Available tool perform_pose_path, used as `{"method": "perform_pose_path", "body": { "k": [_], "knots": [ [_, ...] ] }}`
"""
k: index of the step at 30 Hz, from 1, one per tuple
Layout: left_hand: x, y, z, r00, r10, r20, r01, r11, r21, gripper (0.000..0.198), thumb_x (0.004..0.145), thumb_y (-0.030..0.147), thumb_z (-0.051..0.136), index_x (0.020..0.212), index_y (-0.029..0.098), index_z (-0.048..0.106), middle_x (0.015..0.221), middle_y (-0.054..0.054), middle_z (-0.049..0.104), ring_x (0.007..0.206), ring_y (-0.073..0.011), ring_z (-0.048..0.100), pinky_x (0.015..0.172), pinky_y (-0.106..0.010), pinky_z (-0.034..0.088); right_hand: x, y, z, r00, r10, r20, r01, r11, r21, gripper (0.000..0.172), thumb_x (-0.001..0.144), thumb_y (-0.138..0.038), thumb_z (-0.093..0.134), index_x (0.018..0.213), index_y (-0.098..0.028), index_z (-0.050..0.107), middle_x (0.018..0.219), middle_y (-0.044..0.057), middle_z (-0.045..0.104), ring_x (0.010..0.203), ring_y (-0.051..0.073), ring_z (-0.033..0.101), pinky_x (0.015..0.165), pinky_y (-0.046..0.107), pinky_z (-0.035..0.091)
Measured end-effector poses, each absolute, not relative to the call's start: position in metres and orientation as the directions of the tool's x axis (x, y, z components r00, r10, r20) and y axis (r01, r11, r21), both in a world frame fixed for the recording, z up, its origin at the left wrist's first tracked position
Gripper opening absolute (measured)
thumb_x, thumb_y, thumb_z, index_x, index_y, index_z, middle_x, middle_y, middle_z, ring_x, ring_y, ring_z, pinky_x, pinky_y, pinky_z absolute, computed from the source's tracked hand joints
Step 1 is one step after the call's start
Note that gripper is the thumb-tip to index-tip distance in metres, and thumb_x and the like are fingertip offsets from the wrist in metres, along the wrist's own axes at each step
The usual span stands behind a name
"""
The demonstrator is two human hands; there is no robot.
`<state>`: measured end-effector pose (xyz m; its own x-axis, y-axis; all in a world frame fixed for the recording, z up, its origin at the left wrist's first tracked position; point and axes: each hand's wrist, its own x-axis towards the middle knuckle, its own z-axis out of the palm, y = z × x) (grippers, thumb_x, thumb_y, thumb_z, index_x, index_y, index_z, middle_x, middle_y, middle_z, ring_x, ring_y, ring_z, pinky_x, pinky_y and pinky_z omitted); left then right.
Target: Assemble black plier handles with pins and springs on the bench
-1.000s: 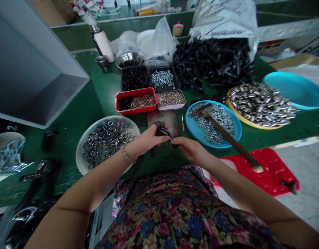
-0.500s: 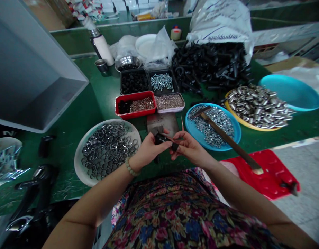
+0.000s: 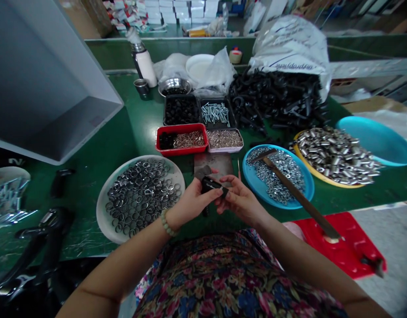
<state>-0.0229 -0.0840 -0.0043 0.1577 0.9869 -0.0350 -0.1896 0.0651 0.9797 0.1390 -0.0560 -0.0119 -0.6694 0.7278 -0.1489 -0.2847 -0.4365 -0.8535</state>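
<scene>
My left hand (image 3: 190, 203) is wrapped round a small black plastic part (image 3: 210, 184) and holds it above the green table's near edge. My right hand (image 3: 239, 198) meets it from the right, fingertips pinched on the part's right end. A bead bracelet sits on my left wrist. Just beyond the hands lies a small grey metal plate (image 3: 216, 162). The white plate of metal rings (image 3: 140, 194) is left of my hands, and the blue plate of silver nuts (image 3: 279, 176) is to the right.
A hammer (image 3: 299, 196) rests across the blue plate. Further back stand a red tray (image 3: 182, 139), trays of screws (image 3: 215, 112), a heap of black parts (image 3: 276, 97), a yellow plate of metal sleeves (image 3: 336, 150) and a grey bin (image 3: 47, 88). A red stool (image 3: 342, 243) stands at the right.
Both hands have stayed together on the black part, lifting it slightly and turning it. The view has tipped a little, so the table sits lower in the picture.
</scene>
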Motion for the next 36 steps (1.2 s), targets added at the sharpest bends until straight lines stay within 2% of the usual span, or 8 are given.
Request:
{"method": "perform_pose_path", "body": {
  "k": [4, 9, 10, 14, 20, 23, 31, 36],
  "knots": [
    [-0.039, -0.076, 0.003, 0.241, 0.967, -0.081, 0.101, 0.058, 0.993, 0.079, 0.071, 0.040, 0.074, 0.136, 0.016, 0.037, 0.109, -0.009, 0.060, 0.092, -0.0186, 0.060, 0.080, -0.032, 0.051, 0.139, -0.042, -0.009, -0.600, 0.783, -0.161, -0.179, -0.328, -0.927, 0.046, 0.073, -0.038, 0.075, 0.100, -0.027, 0.040, 0.078, -0.004, 0.068, 0.067, 0.013, 0.068, 0.061, 0.023, 0.054],
    [-0.064, -0.042, 0.014, 0.206, 0.978, 0.012, 0.666, -0.150, 0.730, 0.041, 0.094, 0.034, 0.040, 0.124, 0.009, 0.052, 0.112, -0.015, 0.061, 0.103, -0.0241, 0.057, 0.095, -0.040, 0.045, 0.116, 0.052, 0.023, -0.657, 0.753, 0.034, 0.272, 0.279, -0.921, 0.026, 0.089, -0.041, 0.048, 0.101, -0.019, 0.054, 0.093, 0.008, 0.067, 0.074, 0.019, 0.066, 0.072, 0.036, 0.053],
    [-0.064, -0.034, 0.010, 0.245, 0.968, 0.051, 0.768, -0.226, 0.599, 0.039, 0.093, 0.031, 0.039, 0.118, 0.007, 0.057, 0.116, -0.017, 0.059, 0.108, -0.0261, 0.055, 0.099, -0.042, 0.042, 0.102, 0.074, 0.029, -0.638, 0.765, 0.084, 0.329, 0.370, -0.869, 0.021, 0.087, -0.033, 0.054, 0.098, -0.016, 0.058, 0.100, 0.011, 0.066, 0.088, 0.021, 0.064, 0.082, 0.037, 0.049],
    [-0.047, -0.015, -0.021, 0.479, 0.872, 0.097, 0.862, -0.489, 0.135, 0.038, 0.087, 0.029, 0.051, 0.117, 0.008, 0.061, 0.136, -0.019, 0.050, 0.120, -0.0305, 0.049, 0.110, -0.048, 0.030, 0.035, 0.134, 0.031, -0.822, 0.570, -0.001, 0.568, 0.820, 0.062, 0.021, 0.087, -0.015, 0.049, 0.094, -0.013, 0.068, 0.108, 0.016, 0.066, 0.109, 0.027, 0.054, 0.090, 0.039, 0.039],
    [-0.044, -0.022, -0.047, 0.405, 0.895, 0.185, 0.882, -0.436, 0.180, 0.043, 0.086, 0.029, 0.053, 0.126, 0.014, 0.054, 0.133, -0.012, 0.054, 0.124, -0.0244, 0.045, 0.116, -0.053, 0.010, 0.004, 0.151, 0.016, -0.841, 0.531, -0.110, 0.509, 0.843, 0.177, 0.017, 0.084, -0.009, 0.053, 0.090, -0.008, 0.069, 0.100, 0.018, 0.070, 0.105, 0.030, 0.054, 0.091, 0.042, 0.033],
    [-0.046, -0.025, -0.044, 0.318, 0.930, 0.186, 0.894, -0.359, 0.267, 0.039, 0.084, 0.031, 0.055, 0.122, 0.020, 0.057, 0.132, -0.009, 0.055, 0.123, -0.0272, 0.044, 0.113, -0.061, 0.008, 0.021, 0.147, 0.020, -0.843, 0.537, 0.005, 0.536, 0.840, 0.085, 0.021, 0.088, -0.014, 0.050, 0.102, -0.007, 0.065, 0.102, 0.018, 0.069, 0.102, 0.028, 0.056, 0.090, 0.041, 0.035],
    [-0.039, -0.021, -0.041, 0.186, 0.976, 0.115, 0.885, -0.217, 0.413, 0.066, 0.076, 0.031, 0.059, 0.136, 0.017, 0.038, 0.120, -0.012, 0.060, 0.118, -0.0293, 0.043, 0.098, -0.048, 0.033, 0.113, 0.089, -0.008, -0.675, 0.733, 0.088, 0.371, 0.440, -0.818, 0.014, 0.086, -0.026, 0.052, 0.096, -0.019, 0.059, 0.086, 0.003, 0.067, 0.082, 0.016, 0.063, 0.080, 0.033, 0.048],
    [-0.039, -0.022, -0.042, 0.181, 0.974, 0.135, 0.890, -0.221, 0.400, 0.061, 0.075, 0.034, 0.059, 0.131, 0.015, 0.041, 0.121, -0.013, 0.058, 0.116, -0.0305, 0.044, 0.096, -0.047, 0.033, 0.133, 0.069, -0.038, -0.586, 0.801, 0.124, 0.444, 0.446, -0.777, 0.011, 0.083, -0.029, 0.056, 0.085, -0.018, 0.058, 0.088, 0.004, 0.064, 0.088, 0.019, 0.059, 0.082, 0.036, 0.046]
  ]
}}
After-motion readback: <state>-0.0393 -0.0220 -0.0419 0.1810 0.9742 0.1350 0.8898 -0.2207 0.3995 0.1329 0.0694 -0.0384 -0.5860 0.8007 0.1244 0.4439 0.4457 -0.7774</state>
